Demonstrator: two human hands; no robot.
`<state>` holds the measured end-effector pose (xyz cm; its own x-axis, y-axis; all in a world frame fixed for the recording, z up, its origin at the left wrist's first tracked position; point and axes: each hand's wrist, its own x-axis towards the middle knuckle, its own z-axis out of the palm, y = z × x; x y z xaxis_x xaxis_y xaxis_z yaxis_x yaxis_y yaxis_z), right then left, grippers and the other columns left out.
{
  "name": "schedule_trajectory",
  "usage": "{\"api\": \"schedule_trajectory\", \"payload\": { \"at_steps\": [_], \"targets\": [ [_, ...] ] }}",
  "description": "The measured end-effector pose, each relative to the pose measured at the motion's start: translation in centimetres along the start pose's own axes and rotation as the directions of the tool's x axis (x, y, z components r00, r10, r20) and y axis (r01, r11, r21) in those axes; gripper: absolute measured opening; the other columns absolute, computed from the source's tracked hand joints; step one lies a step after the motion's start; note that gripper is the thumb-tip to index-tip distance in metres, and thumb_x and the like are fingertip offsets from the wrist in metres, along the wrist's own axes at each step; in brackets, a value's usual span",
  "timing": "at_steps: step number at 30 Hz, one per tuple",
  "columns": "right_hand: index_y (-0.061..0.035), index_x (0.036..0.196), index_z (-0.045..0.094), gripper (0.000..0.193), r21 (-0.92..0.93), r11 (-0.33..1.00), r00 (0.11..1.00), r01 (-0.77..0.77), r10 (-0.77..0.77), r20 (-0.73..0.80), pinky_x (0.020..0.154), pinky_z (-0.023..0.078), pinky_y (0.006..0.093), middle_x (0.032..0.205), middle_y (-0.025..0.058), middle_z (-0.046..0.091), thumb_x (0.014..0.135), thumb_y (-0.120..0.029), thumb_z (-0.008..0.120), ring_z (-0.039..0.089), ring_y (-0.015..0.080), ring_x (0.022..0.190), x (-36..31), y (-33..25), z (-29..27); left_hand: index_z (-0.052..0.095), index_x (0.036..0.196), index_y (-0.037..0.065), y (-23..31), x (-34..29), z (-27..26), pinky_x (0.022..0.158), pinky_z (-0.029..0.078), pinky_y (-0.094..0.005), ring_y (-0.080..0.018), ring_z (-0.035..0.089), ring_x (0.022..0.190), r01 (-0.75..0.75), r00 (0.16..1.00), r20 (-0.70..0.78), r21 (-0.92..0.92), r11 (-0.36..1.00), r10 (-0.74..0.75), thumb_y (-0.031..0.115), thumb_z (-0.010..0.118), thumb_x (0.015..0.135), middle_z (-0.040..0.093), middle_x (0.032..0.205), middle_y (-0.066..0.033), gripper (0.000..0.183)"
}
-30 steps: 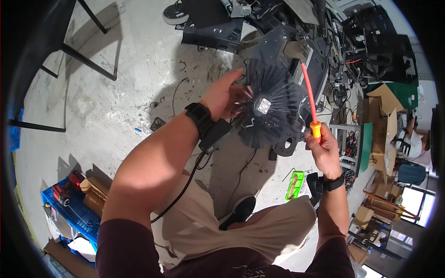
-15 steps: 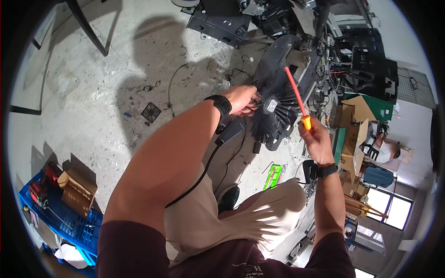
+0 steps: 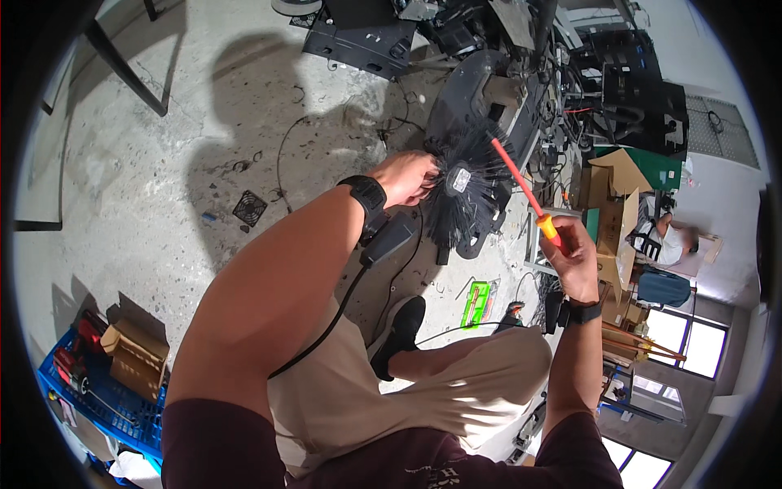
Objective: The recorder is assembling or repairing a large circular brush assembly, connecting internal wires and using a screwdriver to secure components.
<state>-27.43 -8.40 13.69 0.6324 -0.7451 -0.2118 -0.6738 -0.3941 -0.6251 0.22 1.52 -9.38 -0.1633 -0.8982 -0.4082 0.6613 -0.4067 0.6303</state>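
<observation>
My left hand point(image 3: 406, 178) is closed at the near-left edge of a round black brush point(image 3: 456, 204), its fingers curled among the long bristles. A pale label point(image 3: 459, 180) sits on the brush's hub. In my right hand point(image 3: 573, 259) is a screwdriver point(image 3: 521, 181) with a red shaft and a yellow-and-red handle. Its shaft points up and left, the tip appearing over the bristles on the far right; whether it touches them I cannot tell. Behind the brush lies a dark machine housing point(image 3: 456, 102). A black boxy device with a cable point(image 3: 389, 239) hangs by my left wrist.
A bright green tool case point(image 3: 476, 305) lies on the floor near my knee. At lower left stands a blue crate point(image 3: 90, 403) with a cardboard box and red tools. Dark machine parts point(image 3: 358, 37) crowd the far side. Another person point(image 3: 674, 240) sits at far right.
The screwdriver has tilted further left, and my right hand sits a little lower, its grip shifted on the handle. My left hand stays at the brush. The whole view has shifted slightly.
</observation>
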Motion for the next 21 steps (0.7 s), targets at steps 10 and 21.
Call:
{"api": "schedule_trajectory", "payload": {
  "at_steps": [10, 21],
  "targets": [
    [-0.0023, 0.12, 0.067, 0.028, -0.094, 0.99, 0.993, -0.107, 0.112, 0.045, 0.088, 0.052, 0.0246, 0.111, 0.0006, 0.071, 0.094, 0.004, 0.076, 0.064, 0.0075, 0.097, -0.3, 3.9, 0.2, 0.064, 0.112, 0.017, -1.8, 1.8, -2.0, 0.084, 0.055, -0.0322, -0.0107, 0.065, 0.094, -0.022, 0.98, 0.193, -0.158, 0.987, 0.053, 0.032, 0.051, 0.108, 0.07, 0.107, 0.0035, 0.021],
    [-0.0044, 0.121, 0.068, 0.029, 0.288, 0.951, 0.99, -0.11, 0.08, 0.114, 0.088, 0.055, 0.0284, 0.118, 0.0093, 0.076, 0.094, 0.007, 0.069, 0.07, 0.0149, 0.103, -2.4, 13.0, -5.5, 0.064, 0.128, 0.011, -1.5, -0.4, -1.1, 0.094, 0.055, -0.0352, -0.0152, 0.066, 0.115, 0.046, 0.993, -0.102, -0.121, 0.992, -0.059, 0.034, 0.049, 0.111, 0.068, 0.128, -0.0011, 0.033]
  ]
}}
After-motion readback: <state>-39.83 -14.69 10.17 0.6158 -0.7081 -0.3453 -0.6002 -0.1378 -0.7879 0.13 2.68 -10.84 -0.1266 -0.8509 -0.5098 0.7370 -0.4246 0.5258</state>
